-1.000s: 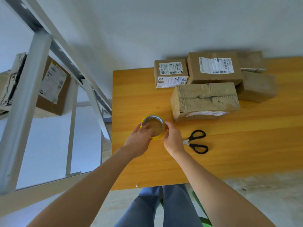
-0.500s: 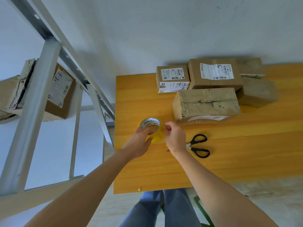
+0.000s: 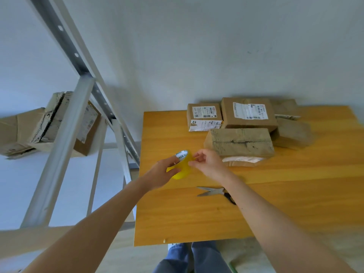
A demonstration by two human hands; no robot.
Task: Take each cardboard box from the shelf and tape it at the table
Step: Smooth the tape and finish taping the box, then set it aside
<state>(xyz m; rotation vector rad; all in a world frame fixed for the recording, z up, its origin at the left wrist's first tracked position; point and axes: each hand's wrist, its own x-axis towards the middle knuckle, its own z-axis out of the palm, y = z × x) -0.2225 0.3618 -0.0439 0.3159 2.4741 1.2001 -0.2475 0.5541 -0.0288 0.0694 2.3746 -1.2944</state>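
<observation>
Left hand point(image 3: 163, 172): held the yellow tape roll point(image 3: 182, 168), middle of the frame.
Right hand point(image 3: 208, 164): pinched the tape roll's edge.
Boxes point(image 3: 240, 142): sat on the worktop point(image 3: 275, 194), upper right.
Another box point(image 3: 86, 125): on the shelf point(image 3: 65, 134), left.

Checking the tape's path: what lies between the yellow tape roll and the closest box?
Head view: only the right hand, its fingers at the yellow tape roll, sits before the closest box.
</observation>
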